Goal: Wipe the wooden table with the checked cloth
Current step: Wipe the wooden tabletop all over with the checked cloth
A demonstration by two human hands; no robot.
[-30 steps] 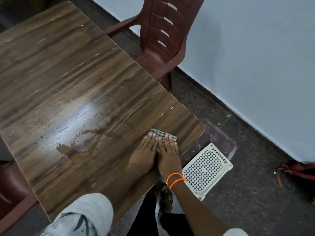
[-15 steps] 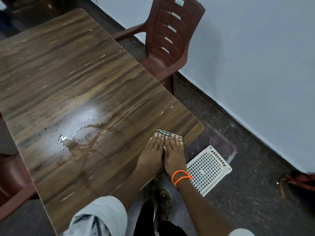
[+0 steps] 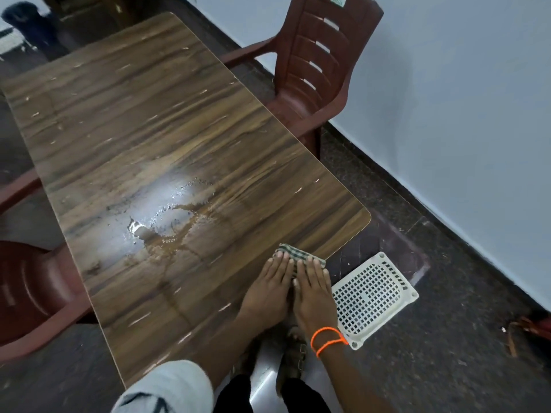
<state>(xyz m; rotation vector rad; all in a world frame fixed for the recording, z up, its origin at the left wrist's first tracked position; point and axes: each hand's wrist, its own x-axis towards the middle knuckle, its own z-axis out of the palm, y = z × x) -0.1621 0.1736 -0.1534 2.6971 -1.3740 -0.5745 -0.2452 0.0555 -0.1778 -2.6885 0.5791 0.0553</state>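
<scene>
The wooden table (image 3: 167,120) fills the left and middle of the view. A shiny wet patch (image 3: 167,216) lies near its middle. The folded green checked cloth (image 3: 293,252) sits at the table's near right edge, close to the rounded corner. My left hand (image 3: 268,289) and my right hand (image 3: 313,289) lie flat side by side on the cloth, fingers together, pressing it onto the wood. Only the far strip of the cloth shows past my fingertips. An orange band circles my right wrist.
A brown plastic chair (image 3: 316,70) stands at the table's far right side near the pale wall. Another brown chair (image 3: 26,293) is at the left. A white perforated plastic tray (image 3: 369,296) lies on the dark floor just right of my hands.
Both hands stay pressed on the cloth at the near right edge. The view has shifted, so more of the table's far end shows; the cloth now sits closer to the edge.
</scene>
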